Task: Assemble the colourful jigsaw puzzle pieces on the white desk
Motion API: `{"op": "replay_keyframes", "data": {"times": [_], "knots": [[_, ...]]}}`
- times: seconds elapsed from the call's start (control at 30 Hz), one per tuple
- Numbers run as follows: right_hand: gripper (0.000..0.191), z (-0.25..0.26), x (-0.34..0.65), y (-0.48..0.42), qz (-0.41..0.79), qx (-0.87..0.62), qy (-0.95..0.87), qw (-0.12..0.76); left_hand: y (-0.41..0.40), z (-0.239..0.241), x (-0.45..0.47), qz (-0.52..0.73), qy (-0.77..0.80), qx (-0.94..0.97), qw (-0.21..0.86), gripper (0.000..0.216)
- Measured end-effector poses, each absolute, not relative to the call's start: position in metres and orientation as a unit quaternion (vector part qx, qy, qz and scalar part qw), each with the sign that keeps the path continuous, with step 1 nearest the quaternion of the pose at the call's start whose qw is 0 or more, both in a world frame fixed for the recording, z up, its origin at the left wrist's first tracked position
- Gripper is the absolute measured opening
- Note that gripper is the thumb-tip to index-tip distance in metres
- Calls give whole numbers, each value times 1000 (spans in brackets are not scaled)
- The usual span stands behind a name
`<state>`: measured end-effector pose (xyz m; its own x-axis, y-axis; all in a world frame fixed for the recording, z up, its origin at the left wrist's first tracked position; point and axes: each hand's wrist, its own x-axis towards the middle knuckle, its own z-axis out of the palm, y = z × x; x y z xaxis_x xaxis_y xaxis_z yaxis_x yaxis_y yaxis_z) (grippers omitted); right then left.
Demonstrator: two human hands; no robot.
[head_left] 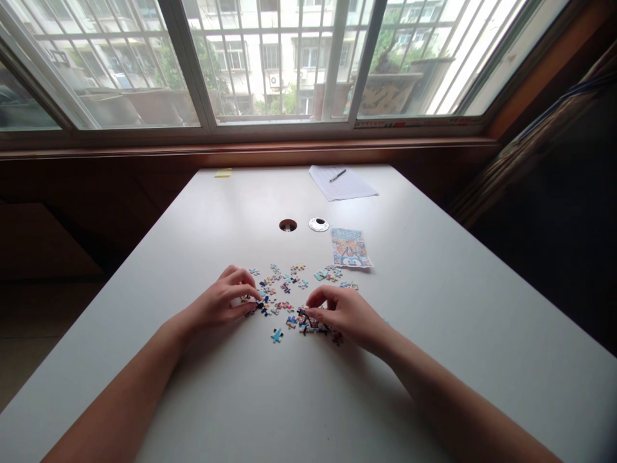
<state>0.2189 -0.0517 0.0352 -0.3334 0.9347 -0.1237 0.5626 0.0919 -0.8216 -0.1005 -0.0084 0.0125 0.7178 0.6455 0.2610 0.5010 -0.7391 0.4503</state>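
Note:
Small jigsaw puzzle pieces [286,280] lie scattered on the white table between my two hands. At their left edge my left hand [230,297] is closed, thumb and forefinger pinching a dark puzzle piece [259,305]. My right hand [344,310] rests over a joined patch of puzzle pieces [315,326], its thumb and forefinger together on a piece at the patch's upper left. That hand hides part of the patch. A light-blue piece [276,335] lies apart, nearer to me. Beyond my right hand is a picture card [351,248] with colourful cartoon print.
Farther back on the white table [231,212] are a round cable hole [288,226] and a silver grommet cover [319,224]. Paper sheets [342,186] with a pen [337,175] lie near the far edge, a yellow note [223,173] to their left. A barred window stands behind.

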Motion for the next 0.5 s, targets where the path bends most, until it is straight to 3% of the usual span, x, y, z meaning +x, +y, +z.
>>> {"op": "replay_keyframes", "data": {"times": [0.5], "knots": [[12, 36, 220, -51, 409, -528, -707, 231, -14, 17, -96, 165, 304, 922, 172, 20]]}}
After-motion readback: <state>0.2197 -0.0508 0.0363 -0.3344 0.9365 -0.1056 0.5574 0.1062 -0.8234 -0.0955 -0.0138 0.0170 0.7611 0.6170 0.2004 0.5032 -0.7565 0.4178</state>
